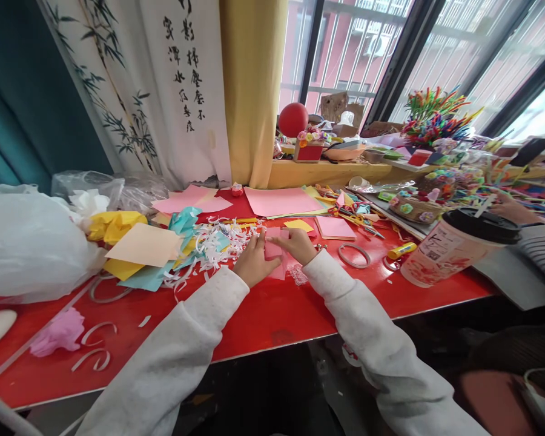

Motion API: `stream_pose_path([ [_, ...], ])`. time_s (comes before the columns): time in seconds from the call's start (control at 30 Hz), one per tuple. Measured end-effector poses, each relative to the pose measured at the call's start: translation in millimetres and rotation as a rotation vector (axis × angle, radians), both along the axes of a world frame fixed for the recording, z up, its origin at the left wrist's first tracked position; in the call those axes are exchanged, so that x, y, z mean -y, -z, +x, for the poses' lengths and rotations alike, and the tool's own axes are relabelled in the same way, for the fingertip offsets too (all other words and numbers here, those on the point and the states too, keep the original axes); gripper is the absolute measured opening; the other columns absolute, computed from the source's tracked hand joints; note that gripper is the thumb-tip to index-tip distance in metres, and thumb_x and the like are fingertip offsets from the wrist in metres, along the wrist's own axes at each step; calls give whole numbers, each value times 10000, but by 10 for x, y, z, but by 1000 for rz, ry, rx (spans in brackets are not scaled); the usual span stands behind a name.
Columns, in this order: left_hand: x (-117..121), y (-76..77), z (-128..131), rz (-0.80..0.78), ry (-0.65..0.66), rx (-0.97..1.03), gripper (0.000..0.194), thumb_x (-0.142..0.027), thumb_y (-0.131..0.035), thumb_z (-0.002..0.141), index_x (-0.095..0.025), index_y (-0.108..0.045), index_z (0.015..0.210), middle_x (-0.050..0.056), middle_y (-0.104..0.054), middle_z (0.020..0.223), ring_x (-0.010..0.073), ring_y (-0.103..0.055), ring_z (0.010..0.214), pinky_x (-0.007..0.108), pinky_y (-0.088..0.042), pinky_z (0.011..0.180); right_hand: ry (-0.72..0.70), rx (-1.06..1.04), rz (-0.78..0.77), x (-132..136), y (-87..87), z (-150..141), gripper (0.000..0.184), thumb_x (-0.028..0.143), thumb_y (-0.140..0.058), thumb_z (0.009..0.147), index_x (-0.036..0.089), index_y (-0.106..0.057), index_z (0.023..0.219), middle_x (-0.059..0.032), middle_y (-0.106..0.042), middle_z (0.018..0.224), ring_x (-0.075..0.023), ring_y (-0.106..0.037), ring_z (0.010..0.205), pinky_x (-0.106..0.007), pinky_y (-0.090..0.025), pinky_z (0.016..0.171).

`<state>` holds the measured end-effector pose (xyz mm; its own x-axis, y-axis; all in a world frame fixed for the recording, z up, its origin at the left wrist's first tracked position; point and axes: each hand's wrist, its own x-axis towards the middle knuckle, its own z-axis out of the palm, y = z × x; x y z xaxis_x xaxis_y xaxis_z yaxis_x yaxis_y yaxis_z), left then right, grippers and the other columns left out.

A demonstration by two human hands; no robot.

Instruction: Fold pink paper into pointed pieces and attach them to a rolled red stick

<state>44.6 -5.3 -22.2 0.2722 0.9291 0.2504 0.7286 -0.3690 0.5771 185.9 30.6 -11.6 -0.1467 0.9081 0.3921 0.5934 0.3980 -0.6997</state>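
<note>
A small piece of pink paper (278,272) is between my two hands, just above the red table. My left hand (254,261) grips its left edge, fingers on the far side and thumb towards the near end. From the right, my right hand (298,243) pinches the paper's upper part with thumb and forefinger. Left of my left hand lies a heap of shredded white paper strips (218,242). Beyond my right hand sits a stack of pink square paper (335,228), with a yellow paper square (298,225) beside it.
A lidded drink cup (449,251) stands at the right, near a yellow glue stick (402,251) and a tape ring (354,255). Large pink sheets (281,201) lie at the back. A white plastic bag (31,242) fills the left. Another person's hand (511,209) shows far right.
</note>
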Motion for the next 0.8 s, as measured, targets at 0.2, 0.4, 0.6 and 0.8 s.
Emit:
stream_pose_path([
  [0.2, 29, -6, -5, -1, 117, -29, 613, -456, -435, 787, -55, -375, 1246, 194, -393, 1274, 298, -359, 1229, 435, -290, 1036, 83, 68, -25, 47, -14, -29, 585, 629, -531, 647, 187, -231, 410, 55, -193, 432, -41, -172, 448, -241, -136, 434],
  [0.4, 41, -25, -37, -84, 199, 147, 352, -311, -393, 787, -157, -504, 1083, 98, -542, 1111, 246, -484, 1081, 375, -389, 920, -76, -65, -23, 64, -40, -3, 610, 706, -414, 678, 191, -197, 432, 56, -163, 440, -32, -151, 431, -237, -122, 428],
  [0.6, -35, -60, -95, -99, -65, 347, 299, -294, -382, 801, -133, -562, 976, 81, -627, 853, 226, -573, 805, 347, -433, 738, -82, -272, -187, 30, -87, 82, 545, 624, -539, 662, 177, -344, 419, 52, -288, 379, -44, -284, 370, -222, -198, 390],
  [0.8, -171, -11, -158, -41, 133, 679, 498, -359, -465, 807, -126, -479, 1247, 88, -499, 1297, 219, -436, 1214, 304, -347, 997, -192, -487, -253, -57, -106, 186, 291, 414, -677, 623, 149, -618, 728, 2, -578, 686, -76, -491, 597, -201, -378, 555],
])
